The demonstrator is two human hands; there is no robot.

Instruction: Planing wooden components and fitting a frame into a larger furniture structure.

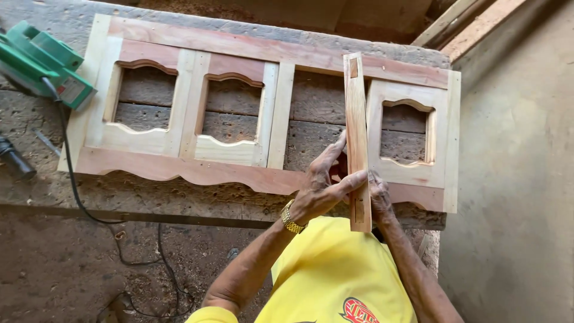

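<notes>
A long wooden frame (pixel 179 170) with arched openings lies flat on a rough workbench (pixel 179 200). A narrow wooden stile (pixel 357 119) with a mortise slot near each end stands upright over the frame's open gap, between the middle panels and the right panel (pixel 412 170). My left hand (pixel 326 182) grips the stile's lower part from the left, thumb and fingers wrapped on it. My right hand (pixel 378 194) holds the same piece from the right, mostly hidden behind it. A gold watch band sits on my left wrist.
A green electric planer (pixel 42 63) rests at the bench's far left, its black cord (pixel 75 185) trailing down to the sawdust-covered floor. A dark tool handle (pixel 15 158) lies at the left edge. A concrete wall (pixel 514 179) rises on the right.
</notes>
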